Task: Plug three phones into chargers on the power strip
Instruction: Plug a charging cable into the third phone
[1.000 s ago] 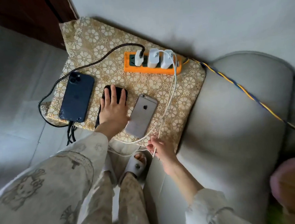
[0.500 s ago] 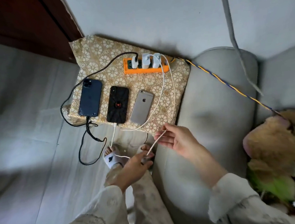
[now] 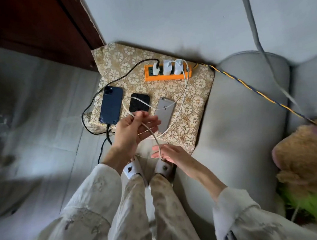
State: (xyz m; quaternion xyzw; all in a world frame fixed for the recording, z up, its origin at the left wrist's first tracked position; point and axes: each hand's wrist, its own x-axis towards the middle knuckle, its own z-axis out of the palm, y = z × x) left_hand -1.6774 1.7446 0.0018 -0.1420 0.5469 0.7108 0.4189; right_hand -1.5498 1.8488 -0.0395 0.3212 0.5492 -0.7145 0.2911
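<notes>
While both hands work a white cable (image 3: pixel 182 100), three phones lie face down on a floral gold cloth (image 3: pixel 195 89).
Only the silver phone (image 3: pixel 165 112) shows a logo, too blurred to read; the blue phone (image 3: pixel 111 104) has a black cable (image 3: pixel 100 82) at its near end, and the black phone (image 3: pixel 140 103) sits between them. An orange power strip (image 3: pixel 167 76) holds three white chargers (image 3: pixel 167 67). Left hand (image 3: pixel 133 130) pinches the cable above the phones; right hand (image 3: pixel 169 152) closes on it nearer the slippers (image 3: pixel 133 169).
</notes>
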